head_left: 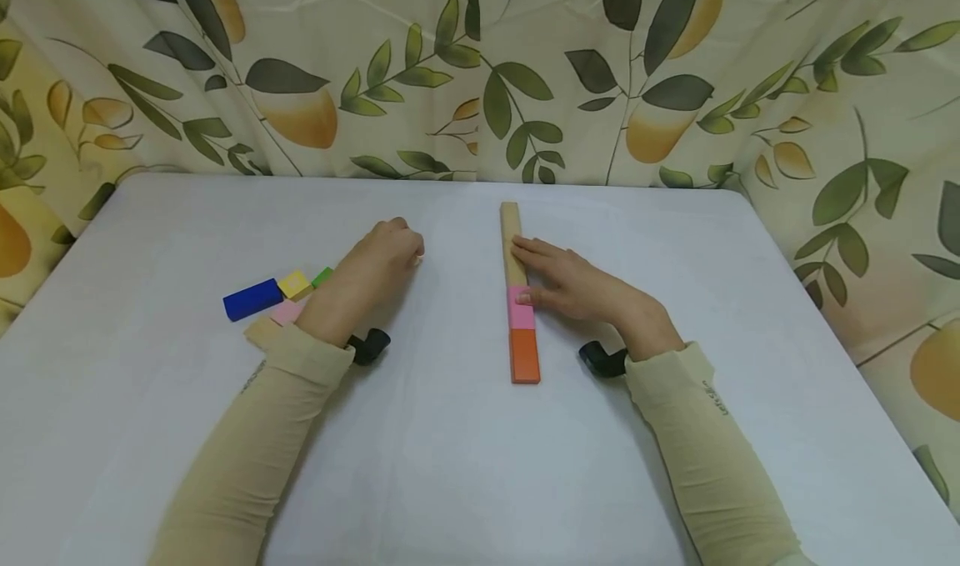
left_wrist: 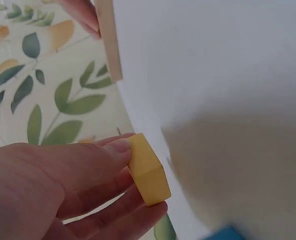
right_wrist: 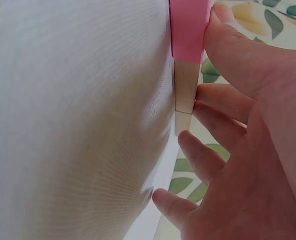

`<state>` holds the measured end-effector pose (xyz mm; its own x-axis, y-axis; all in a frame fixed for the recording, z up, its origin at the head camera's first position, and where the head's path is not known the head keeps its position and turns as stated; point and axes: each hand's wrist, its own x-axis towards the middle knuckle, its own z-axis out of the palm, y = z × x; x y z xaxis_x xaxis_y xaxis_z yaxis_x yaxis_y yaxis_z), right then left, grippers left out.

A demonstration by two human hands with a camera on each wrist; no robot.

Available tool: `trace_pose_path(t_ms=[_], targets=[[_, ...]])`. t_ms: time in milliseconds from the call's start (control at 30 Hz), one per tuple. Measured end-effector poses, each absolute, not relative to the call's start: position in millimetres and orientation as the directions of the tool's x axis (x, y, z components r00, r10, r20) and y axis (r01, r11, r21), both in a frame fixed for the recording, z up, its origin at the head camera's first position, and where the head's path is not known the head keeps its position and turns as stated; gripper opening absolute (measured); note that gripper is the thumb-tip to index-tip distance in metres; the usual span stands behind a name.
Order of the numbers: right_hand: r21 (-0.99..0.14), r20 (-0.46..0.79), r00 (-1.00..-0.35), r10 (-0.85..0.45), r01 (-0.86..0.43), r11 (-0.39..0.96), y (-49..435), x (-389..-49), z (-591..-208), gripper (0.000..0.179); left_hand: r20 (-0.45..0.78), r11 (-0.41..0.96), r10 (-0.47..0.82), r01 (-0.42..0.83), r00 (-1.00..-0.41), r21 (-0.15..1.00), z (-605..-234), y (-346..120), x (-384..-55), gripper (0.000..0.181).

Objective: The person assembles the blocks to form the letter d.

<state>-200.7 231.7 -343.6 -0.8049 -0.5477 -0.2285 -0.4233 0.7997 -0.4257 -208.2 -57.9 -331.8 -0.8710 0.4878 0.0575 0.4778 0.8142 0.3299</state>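
Note:
My left hand (head_left: 367, 270) is raised over the table, left of centre. Its thumb and fingers pinch a yellow block (left_wrist: 147, 170), mostly hidden from the head view. Right of it, a straight row of blocks lies on the table: natural wood (head_left: 510, 228) at the far end, then a pink block (head_left: 521, 309) and an orange block (head_left: 525, 356) nearest me. Along the row's right side rests my right hand (head_left: 573, 283), fingers fairly straight. Its thumb touches the pink block and its fingertips meet the wooden part, where a seam shows in the right wrist view.
Beside my left forearm lies a loose group: a blue block (head_left: 253, 299), a yellow block (head_left: 295, 286), a green block (head_left: 322, 277), a pink block (head_left: 287, 312) and a natural wood block (head_left: 262, 331). A patterned curtain (head_left: 420, 74) hangs behind the white table (head_left: 450, 466).

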Motion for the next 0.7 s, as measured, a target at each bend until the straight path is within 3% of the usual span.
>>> trace_pose_path(t_ms=[700], targets=[[-0.428,-0.236,-0.815,-0.53,-0.402,0.809,232.1,-200.0,-342.4,0.078,0.053,0.756,0.593,0.579,-0.803,0.306,-336.3,-13.4,-205.3,0.024]])
